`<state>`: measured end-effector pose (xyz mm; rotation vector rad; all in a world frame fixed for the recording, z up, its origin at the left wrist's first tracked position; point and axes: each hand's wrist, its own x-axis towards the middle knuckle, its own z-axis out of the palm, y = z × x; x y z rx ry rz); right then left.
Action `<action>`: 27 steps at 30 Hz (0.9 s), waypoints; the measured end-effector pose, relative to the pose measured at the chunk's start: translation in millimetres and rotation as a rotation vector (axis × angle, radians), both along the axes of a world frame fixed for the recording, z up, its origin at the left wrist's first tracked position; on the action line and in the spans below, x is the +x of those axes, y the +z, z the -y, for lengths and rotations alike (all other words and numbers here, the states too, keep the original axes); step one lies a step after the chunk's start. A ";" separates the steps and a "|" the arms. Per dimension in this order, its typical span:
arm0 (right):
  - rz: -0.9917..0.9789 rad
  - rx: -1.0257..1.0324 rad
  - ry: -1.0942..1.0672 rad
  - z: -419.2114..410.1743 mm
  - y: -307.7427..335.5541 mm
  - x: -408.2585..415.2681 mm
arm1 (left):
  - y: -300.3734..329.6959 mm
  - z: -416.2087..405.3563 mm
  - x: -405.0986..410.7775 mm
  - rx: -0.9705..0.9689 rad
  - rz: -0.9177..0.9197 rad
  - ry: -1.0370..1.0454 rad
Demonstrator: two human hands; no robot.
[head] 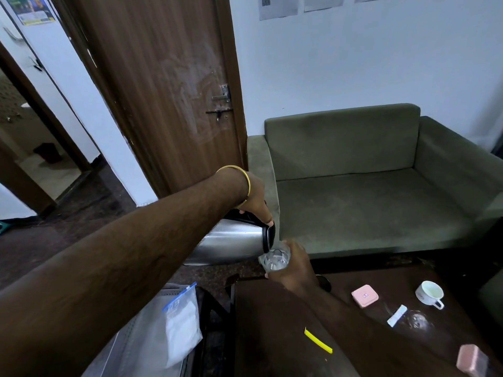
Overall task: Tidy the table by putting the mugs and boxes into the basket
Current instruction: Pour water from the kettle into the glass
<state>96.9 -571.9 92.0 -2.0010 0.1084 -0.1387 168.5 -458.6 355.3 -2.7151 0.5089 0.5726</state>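
Note:
My left hand [254,195] grips the black handle of a steel kettle [231,242], tilted with its spout over a clear glass [275,259]. My right hand [295,266] holds that glass just beyond the dark table's [272,322] far left corner. On the table's right part stand a white mug [430,293], a pink square box [364,296] and a second pinkish box [471,359] at the bottom right edge. No basket is in view.
A small white sachet [396,316], an empty clear glass [417,321] and a yellow strip [318,340] lie on the table. A green sofa [367,186] stands behind it. A zip bag [179,322] rests on a chair at the lower left. A wooden door [163,91] stands beyond.

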 end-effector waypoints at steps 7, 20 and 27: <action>-0.005 -0.002 0.005 -0.1 -4.1 1.1 | -0.5 2.5 0.0 0.013 -0.021 0.016; -0.048 0.006 0.004 -6.9 0.3 -3.3 | 3.3 -0.3 1.9 0.034 -0.030 0.021; -0.053 0.004 0.015 -8.6 -6.4 -2.5 | 2.8 -3.3 1.0 0.068 -0.019 0.012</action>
